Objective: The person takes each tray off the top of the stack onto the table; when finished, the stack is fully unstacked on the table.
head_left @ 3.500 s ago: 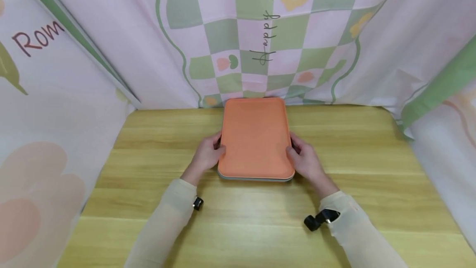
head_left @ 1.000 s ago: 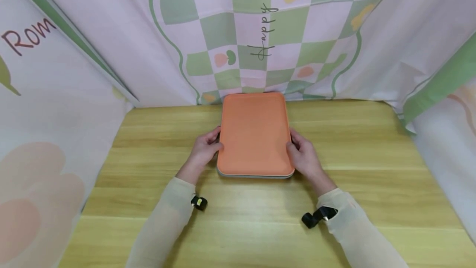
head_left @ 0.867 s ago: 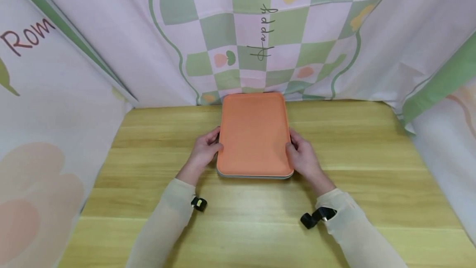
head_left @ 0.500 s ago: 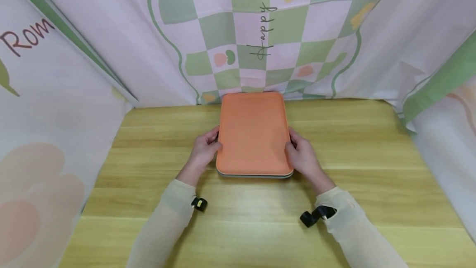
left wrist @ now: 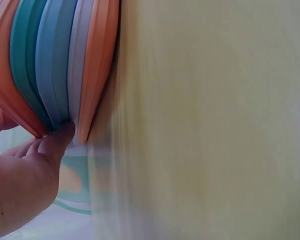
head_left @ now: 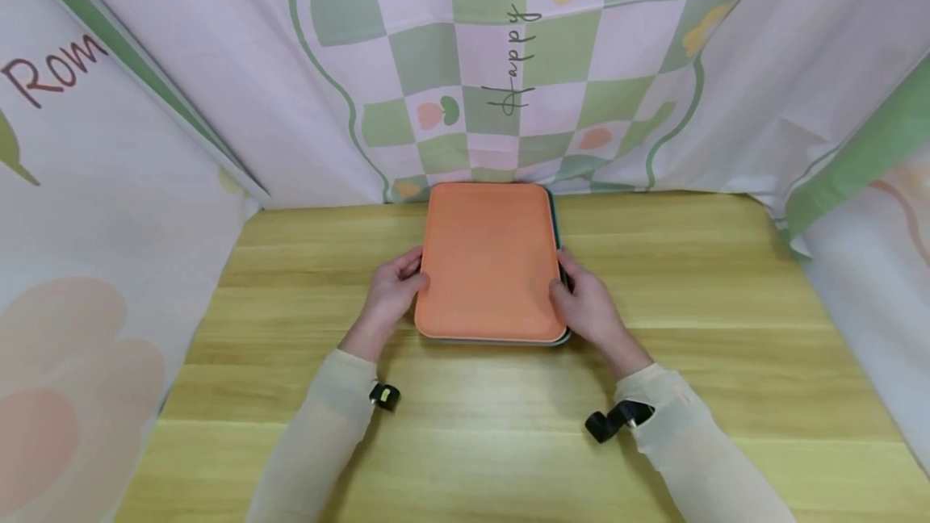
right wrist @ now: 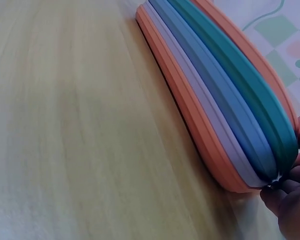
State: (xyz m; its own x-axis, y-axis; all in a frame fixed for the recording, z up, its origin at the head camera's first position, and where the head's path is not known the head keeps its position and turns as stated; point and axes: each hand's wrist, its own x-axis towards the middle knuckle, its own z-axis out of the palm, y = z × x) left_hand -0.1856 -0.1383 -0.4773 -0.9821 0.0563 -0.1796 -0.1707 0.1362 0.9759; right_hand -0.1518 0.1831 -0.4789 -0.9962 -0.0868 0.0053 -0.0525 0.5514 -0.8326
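Note:
An orange tray (head_left: 487,261) lies face up on top of a stack, offset to the left so that a teal edge (head_left: 555,216) shows on its right. Side on, the right wrist view shows teal (right wrist: 250,80), blue (right wrist: 225,95) and lilac (right wrist: 205,95) trays between the top orange one and another orange tray (right wrist: 190,110) at the bottom. My left hand (head_left: 388,293) grips the top tray's left edge, thumb above, fingers at the stack's side. My right hand (head_left: 590,303) holds the right edge likewise; its lower fingers are partly hidden.
The stack stands at the back of a wooden table (head_left: 494,442), against a checked curtain (head_left: 501,47). White printed cloth (head_left: 94,224) hangs on the left, and more cloth on the right. A black wrist camera (head_left: 617,420) sits on each sleeve.
The top orange tray has slid slightly left over the stack, uncovering the teal edge on the right. My left hand has moved left with it; my right hand has shifted slightly left.

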